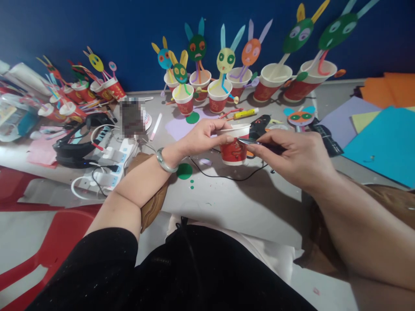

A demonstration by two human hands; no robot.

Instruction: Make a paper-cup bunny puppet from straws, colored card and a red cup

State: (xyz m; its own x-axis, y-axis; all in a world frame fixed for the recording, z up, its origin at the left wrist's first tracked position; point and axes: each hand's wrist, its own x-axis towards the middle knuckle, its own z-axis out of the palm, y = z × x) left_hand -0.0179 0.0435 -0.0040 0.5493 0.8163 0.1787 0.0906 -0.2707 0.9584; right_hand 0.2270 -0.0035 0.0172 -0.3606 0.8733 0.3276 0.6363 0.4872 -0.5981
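My left hand (207, 138) grips a red and white paper cup (234, 151) by its rim, the thumb on the outer wall. The cup is held upright above the table. Closed round a dark-handled tool with a pointed metal tip (248, 141), my right hand (292, 153) brings that tip against the cup's side, just below the rim. My fingers hide much of the handle, so its exact kind cannot be made out. Behind the cup lies a black object (260, 125), partly covered. A paper animal face (301, 117) in orange and blue rests beyond my right hand.
Several cups with paper rabbit figures (226, 60) line the blue wall. Coloured paper sheets (382, 138) lie at right. A power strip (125, 157) and black headset (73, 147) are at left. A black cable (223, 176) crosses the table near green paper circles (184, 171).
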